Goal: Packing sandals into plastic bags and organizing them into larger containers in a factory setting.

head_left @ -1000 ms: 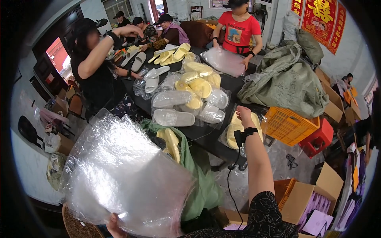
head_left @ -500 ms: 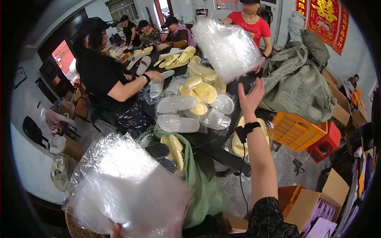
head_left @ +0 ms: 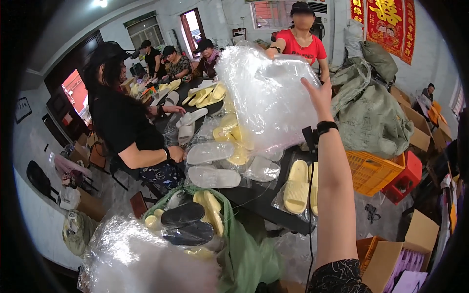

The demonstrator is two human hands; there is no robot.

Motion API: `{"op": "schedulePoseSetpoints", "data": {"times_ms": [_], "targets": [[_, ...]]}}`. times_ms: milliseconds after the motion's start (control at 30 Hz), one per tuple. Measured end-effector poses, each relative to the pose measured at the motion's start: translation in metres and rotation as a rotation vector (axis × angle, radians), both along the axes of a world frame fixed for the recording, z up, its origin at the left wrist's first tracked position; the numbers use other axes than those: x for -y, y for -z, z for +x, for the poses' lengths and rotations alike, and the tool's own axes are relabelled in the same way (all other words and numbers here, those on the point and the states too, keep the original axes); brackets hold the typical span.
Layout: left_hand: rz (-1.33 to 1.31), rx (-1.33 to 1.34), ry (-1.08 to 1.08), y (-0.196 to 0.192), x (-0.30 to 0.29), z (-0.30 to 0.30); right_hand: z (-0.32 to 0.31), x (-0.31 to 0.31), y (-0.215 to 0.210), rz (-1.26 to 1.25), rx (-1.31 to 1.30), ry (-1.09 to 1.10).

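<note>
My right hand (head_left: pixel 321 100) reaches out over the table, its thumb on the near face of a stack of clear plastic bags (head_left: pixel 273 105). Its other fingers are partly hidden at the stack's right edge. A person in a red shirt (head_left: pixel 304 46) has a hand at the stack's top edge. At the lower left lies another stack of clear plastic bags (head_left: pixel 141 254), blurred toward the bottom; my left hand does not show. Beyond it, a green sack (head_left: pixel 244 249) holds black slippers (head_left: pixel 183 222) and yellow ones. White slippers (head_left: pixel 213 177) in clear bags lie on the black table (head_left: pixel 249 195).
A person in black (head_left: pixel 119 122) stands at the table's left side, near slippers. Yellow slippers (head_left: pixel 296 188) lie by my right forearm. To the right are grey-green sacks (head_left: pixel 373 119), an orange crate (head_left: pixel 373 173), a red stool (head_left: pixel 403 178) and an open carton (head_left: pixel 395 254).
My right hand has moved up and forward, from open beside the far bag stack to gripping its edge. That stack has come nearer and left. The near stack has dropped, uncovering the sack's black slippers.
</note>
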State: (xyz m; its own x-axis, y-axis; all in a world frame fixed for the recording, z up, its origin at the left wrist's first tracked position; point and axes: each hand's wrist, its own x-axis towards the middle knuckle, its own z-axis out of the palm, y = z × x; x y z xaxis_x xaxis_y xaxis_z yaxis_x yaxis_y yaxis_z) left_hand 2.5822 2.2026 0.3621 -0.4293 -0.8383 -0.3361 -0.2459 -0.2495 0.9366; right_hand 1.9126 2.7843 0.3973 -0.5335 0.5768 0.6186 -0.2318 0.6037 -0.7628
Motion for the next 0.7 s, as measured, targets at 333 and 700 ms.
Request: {"op": "schedulePoseSetpoints", "data": {"times_ms": [333,700], "targets": [[-0.145,0.003,-0.124,-0.007,0.028,0.016,-0.036,-0.030,0.022,-0.350,0.089,-0.859],[-0.524,-0.072,0.373,0.001,0.025,-0.010,0.068,0.016,0.045,-0.688,0.397,-1.065]]}}
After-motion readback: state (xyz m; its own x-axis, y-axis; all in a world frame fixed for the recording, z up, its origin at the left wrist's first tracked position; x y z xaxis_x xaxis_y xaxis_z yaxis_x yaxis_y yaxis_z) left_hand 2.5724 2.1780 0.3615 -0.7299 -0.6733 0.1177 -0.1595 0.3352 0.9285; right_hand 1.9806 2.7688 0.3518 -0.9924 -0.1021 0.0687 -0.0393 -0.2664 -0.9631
